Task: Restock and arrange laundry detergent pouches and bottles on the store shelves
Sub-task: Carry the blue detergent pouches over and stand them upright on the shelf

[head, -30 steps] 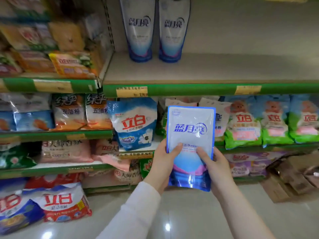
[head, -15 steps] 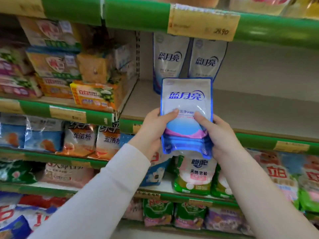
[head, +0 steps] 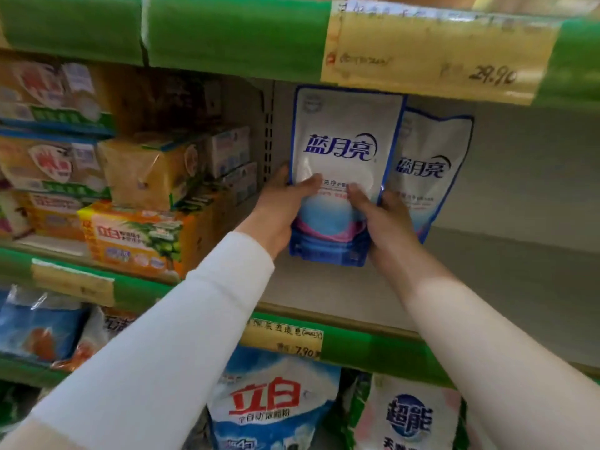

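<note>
White/blue pouch (head: 341,151), pink band near btm, upright, navy lettering.

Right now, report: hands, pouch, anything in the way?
Left hand and right hand both grip the pouch near its base. Pouch upright, over the shelf. Second pouch stands close behind, on its right.

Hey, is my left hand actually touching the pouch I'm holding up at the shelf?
Touching. The head view shows the left hand gripping the pouch, with its thumb pressed across the pouch's front.
</note>
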`<state>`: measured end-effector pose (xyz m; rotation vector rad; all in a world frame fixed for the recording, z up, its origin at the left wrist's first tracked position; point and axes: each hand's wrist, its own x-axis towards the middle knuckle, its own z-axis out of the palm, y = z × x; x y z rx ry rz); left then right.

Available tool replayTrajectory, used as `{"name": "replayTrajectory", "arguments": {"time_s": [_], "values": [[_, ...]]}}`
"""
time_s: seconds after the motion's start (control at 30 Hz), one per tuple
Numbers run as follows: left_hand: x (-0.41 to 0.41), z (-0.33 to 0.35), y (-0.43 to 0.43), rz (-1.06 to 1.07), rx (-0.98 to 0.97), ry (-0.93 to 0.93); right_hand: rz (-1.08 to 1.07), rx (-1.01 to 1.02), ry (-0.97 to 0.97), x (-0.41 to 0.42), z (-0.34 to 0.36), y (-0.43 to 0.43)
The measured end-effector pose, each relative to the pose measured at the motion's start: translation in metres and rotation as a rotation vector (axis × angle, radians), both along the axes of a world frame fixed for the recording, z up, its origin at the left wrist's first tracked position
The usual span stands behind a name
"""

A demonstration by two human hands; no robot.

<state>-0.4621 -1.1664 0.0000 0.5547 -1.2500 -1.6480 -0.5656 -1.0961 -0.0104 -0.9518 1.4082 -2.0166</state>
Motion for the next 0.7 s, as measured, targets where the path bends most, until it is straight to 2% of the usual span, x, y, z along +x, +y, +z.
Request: {"name": "replayTrajectory", "arguments": {"time_s": [0.13, 0.27, 0.5, 0.7], "values": [[-0.009, -0.009, -0.015, -0.005, -0.021, 0.044, -0.011, -0.052, 0.085, -0.008, -0.009, -0.019], [-0.014, -0.017, -0.026, -0.012, -0.139, 0.034, -0.047, -0.077, 0.170, -0.013, -0.016, -0.027], [-0.010, -0.028, -0.041, -0.028, -0.174, -0.017, 0.024, -0.093, 0.093, -0.014, -0.026, -0.035], [-0.008, -0.029, -0.035, -0.008, -0.146, -0.036, 0.084, -0.080, 0.112, -0.014, -0.027, -0.033]]}}
